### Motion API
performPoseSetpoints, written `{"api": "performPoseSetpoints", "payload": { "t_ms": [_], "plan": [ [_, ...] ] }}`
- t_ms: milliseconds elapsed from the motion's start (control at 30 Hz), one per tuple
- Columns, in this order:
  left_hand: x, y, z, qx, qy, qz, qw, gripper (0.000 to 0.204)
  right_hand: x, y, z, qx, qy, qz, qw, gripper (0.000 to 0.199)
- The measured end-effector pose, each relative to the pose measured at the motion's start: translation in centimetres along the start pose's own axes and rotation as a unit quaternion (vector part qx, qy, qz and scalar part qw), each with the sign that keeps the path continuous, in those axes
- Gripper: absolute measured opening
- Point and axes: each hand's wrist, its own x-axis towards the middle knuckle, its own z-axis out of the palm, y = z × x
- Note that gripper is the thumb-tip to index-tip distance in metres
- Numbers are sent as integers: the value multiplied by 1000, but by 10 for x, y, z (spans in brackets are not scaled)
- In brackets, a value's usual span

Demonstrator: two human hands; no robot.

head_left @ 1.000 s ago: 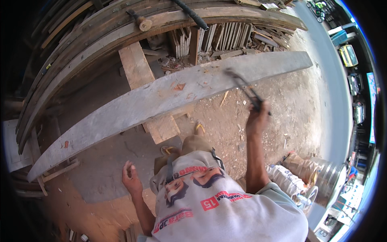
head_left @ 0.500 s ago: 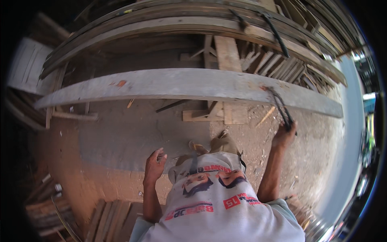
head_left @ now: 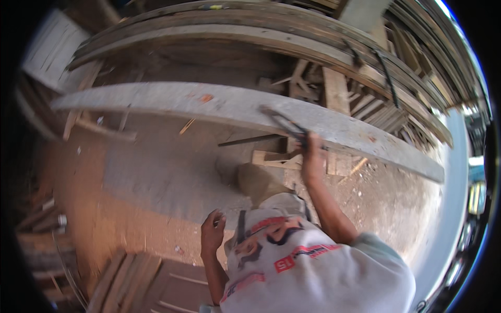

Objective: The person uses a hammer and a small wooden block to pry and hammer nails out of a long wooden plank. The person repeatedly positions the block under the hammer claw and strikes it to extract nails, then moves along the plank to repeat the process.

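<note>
My right hand [head_left: 313, 156] is closed around the handles of dark, long-handled pincers [head_left: 286, 125]. Their head reaches over the near edge of a long grey wooden beam [head_left: 235, 99], slightly blurred by motion; whether it touches the wood I cannot tell. The beam lies across in front of me, with a reddish-orange gouge [head_left: 207, 98] left of the pincers and a smaller mark to the right. Low by my left side hangs my left hand [head_left: 213, 229], holding nothing, its fingers loosely bent and apart.
Beyond the beam lie more long timbers [head_left: 209, 31], with a dark bar tool [head_left: 389, 78] on them. Wood offcuts [head_left: 370, 109] fill the space below. A wooden trestle [head_left: 276, 156] stands under the beam. Boards [head_left: 125, 281] lie behind me at lower left.
My right hand has carried the pincers leftward along the beam, from the right-hand mark toward the orange gouge. My body and view have turned, and I have stepped left.
</note>
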Motion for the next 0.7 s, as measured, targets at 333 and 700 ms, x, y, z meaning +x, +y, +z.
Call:
{"api": "performPoseSetpoints", "payload": {
  "t_ms": [333,700],
  "plan": [
    [51,-297,-89,386,-157,150,896,44,-16,1,127,110,-6,75,991,50],
    [50,-335,-160,39,-88,-178,979,43,20,11,-70,171,397,-149,889,37]
  ]
}}
